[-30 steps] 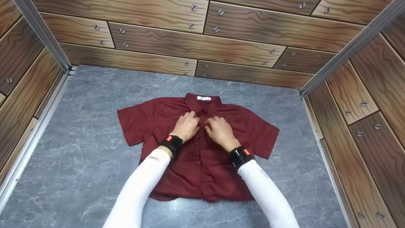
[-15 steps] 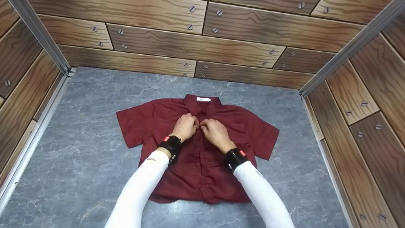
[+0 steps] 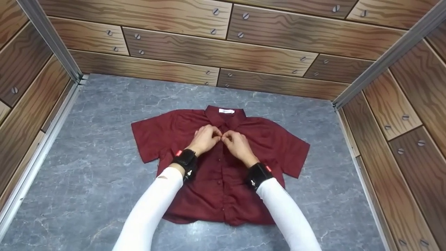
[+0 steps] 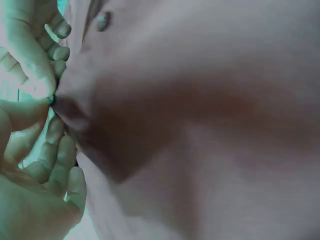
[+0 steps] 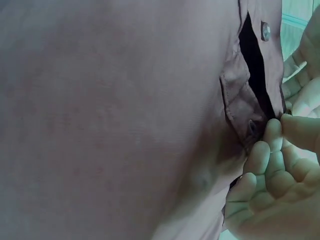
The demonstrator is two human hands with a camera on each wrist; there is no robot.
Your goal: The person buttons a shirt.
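Observation:
A dark red short-sleeved shirt (image 3: 205, 195) lies front up, its collar (image 3: 237, 118) toward the back wall. At the upper front opening, my left hand (image 3: 205, 138) pinches the shirt's edge between thumb and fingers. Close against it, my right hand (image 3: 238, 143) pinches the front edge too; the fingertips of both hands nearly meet. In the left wrist view a small button (image 4: 51, 101) shows between the fingertips. The right wrist view shows a buttonhole (image 5: 252, 129) beside my right fingers and another button (image 5: 265, 31) higher up. Whether the pinched button is through a hole is hidden.
A grey marbled surface (image 3: 87, 157) extends around the shirt. Wood-patterned panels (image 3: 174, 45) wall it at the back and both sides, with metal rails (image 3: 386, 52) at the corners. A white label (image 3: 226, 111) sits inside the collar.
My right hand has moved left to the front opening, beside my left hand. Both hands' fingertips are now closer together. The shirt has stayed almost in place.

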